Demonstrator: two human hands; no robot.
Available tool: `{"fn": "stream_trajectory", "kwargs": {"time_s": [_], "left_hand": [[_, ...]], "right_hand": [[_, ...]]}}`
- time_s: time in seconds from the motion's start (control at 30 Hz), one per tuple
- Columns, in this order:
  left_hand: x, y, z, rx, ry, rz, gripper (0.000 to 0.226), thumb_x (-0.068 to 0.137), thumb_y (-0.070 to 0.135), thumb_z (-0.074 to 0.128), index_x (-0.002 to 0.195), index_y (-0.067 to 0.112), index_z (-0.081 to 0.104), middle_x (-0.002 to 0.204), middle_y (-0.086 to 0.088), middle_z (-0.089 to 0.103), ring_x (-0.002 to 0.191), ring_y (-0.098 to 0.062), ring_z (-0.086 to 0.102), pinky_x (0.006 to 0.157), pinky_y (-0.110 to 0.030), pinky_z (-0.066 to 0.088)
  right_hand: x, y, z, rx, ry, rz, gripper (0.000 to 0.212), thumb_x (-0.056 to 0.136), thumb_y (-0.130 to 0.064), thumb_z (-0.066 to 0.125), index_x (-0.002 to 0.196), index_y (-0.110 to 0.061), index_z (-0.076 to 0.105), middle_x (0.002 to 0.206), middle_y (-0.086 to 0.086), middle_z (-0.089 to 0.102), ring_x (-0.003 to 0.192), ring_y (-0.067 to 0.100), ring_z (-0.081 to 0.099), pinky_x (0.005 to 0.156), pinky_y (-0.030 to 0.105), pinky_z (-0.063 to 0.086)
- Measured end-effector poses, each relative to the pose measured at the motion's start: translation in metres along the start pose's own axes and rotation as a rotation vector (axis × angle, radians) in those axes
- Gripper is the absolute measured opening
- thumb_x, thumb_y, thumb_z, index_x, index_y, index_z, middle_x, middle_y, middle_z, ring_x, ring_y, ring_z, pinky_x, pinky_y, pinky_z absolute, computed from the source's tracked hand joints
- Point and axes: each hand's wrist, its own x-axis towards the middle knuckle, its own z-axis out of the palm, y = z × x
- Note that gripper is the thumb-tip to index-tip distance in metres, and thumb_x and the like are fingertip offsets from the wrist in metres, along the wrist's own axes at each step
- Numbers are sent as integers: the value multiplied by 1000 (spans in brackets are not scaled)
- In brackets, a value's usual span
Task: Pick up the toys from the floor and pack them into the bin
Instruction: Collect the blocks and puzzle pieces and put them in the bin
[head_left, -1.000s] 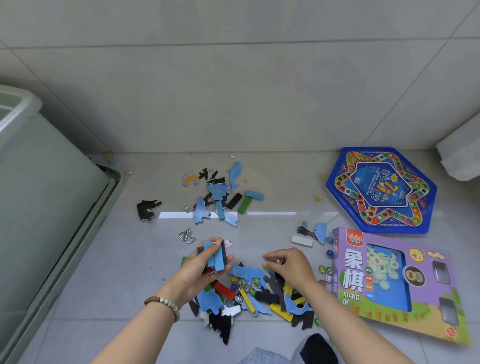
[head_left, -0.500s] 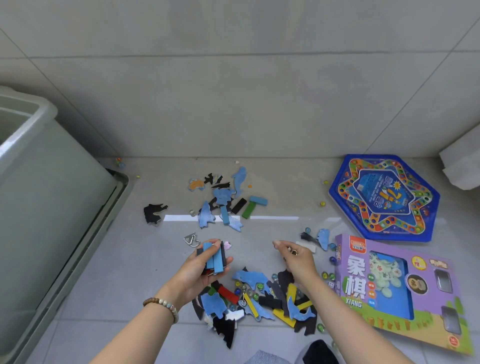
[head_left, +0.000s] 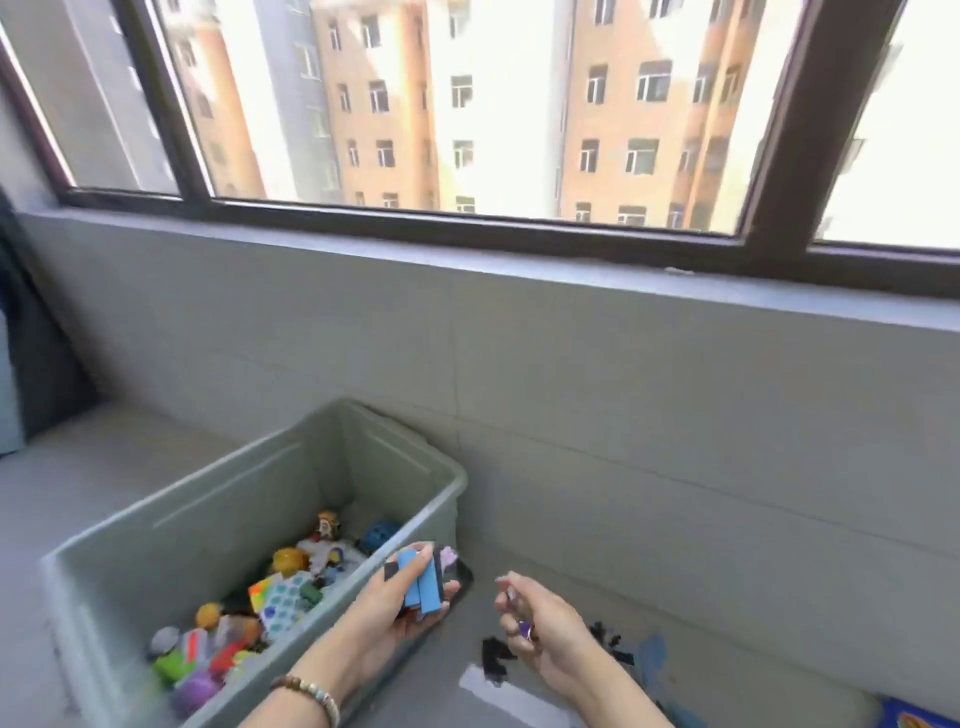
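Indoors, grey tiled floor (head_left: 78, 493) beneath window (head_left: 467, 104)

We held our left hand (head_left: 397, 605) palm up, its forearm reaching in from the lower edge with a beaded bracelet (head_left: 311, 693) round the wrist. The fingers curled up behind a small stack of flat blue and black pieces (head_left: 422, 584), and the thumb closed on them from the other side. Our right hand (head_left: 543, 621) hung just beside it, not touching, its forearm coming in from the lower right. Its fingers were curled inward round a small purple thing (head_left: 525, 630) tucked against the palm.
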Motion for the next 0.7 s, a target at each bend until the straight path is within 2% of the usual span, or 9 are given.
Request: {"fn": "stream_trajectory", "kwargs": {"time_s": [0.13, 0.33, 0.37, 0.43, 0.5, 0.53, 0.6, 0.63, 0.7], "left_hand": [[-19, 49, -89, -17, 127, 95, 17, 92, 22, 58, 103, 10, 62, 81, -5, 73, 58, -15, 70, 40, -20, 49], [-9, 42, -215, -57, 324, 42, 23, 89, 27, 62, 88, 4, 61, 77, -17, 64, 44, -15, 60, 38, -20, 37], [-3, 37, -230, -50, 341, 26, 25, 89, 27, 62, 89, 2, 60, 79, -18, 64, 43, -16, 56, 39, -21, 37], [10, 28, -256, -43, 372, -14, 29, 88, 24, 64, 91, -4, 56, 73, -19, 61, 39, -16, 45, 41, -25, 40], [19, 24, -265, -48, 372, -29, 29, 88, 21, 64, 96, -5, 53, 62, -15, 56, 40, -16, 43, 49, -27, 47], [25, 23, -270, -58, 382, -31, 29, 89, 21, 63, 102, -3, 51, 66, -15, 58, 48, -18, 48, 56, -30, 48], [35, 21, -273, -39, 436, -25, 44, 90, 25, 62, 124, 3, 44, 103, -15, 62, 88, -26, 60, 78, -37, 47], [38, 20, -273, 18, 472, -25, 60, 90, 29, 62, 138, 6, 35, 128, -13, 53, 113, -28, 54, 92, -40, 43], [34, 24, -266, 136, 505, -2, 74, 91, 33, 59, 149, 10, 19, 151, -10, 31, 135, -27, 36, 108, -39, 33]], "right_hand": [[14, 13, 117, 29, -113, 130, 15, 93, -6, 51, 78, -3, 54, 65, 9, 52, 29, 8, 34, 26, 14, 17], [77, 74, 226, -39, -142, 262, 21, 99, -8, 39, 80, -4, 46, 58, 8, 46, 32, 9, 35, 25, 15, 23], [85, 81, 236, -50, -128, 283, 21, 100, -9, 38, 84, -1, 48, 65, 11, 49, 42, 13, 45, 29, 17, 33], [101, 93, 247, -70, -97, 298, 18, 100, -9, 38, 99, 5, 49, 96, 18, 52, 81, 27, 58, 59, 28, 52], [109, 94, 246, -104, -49, 278, 27, 99, -7, 38, 124, 0, 43, 132, 19, 40, 111, 33, 47, 83, 36, 45], [113, 94, 244, -139, -41, 259, 36, 99, -7, 38, 135, -4, 38, 145, 17, 31, 121, 33, 42, 92, 38, 42], [118, 92, 237, -191, -55, 219, 45, 99, -10, 41, 143, -6, 31, 154, 12, 21, 138, 31, 28, 107, 44, 35], [117, 88, 233, -224, -74, 196, 46, 99, -12, 43, 143, -7, 31, 155, 11, 21, 141, 30, 24, 110, 45, 32], [114, 77, 225, -321, -118, 134, 45, 97, -14, 47, 142, -11, 36, 153, 8, 25, 142, 28, 23, 111, 43, 33]]}}
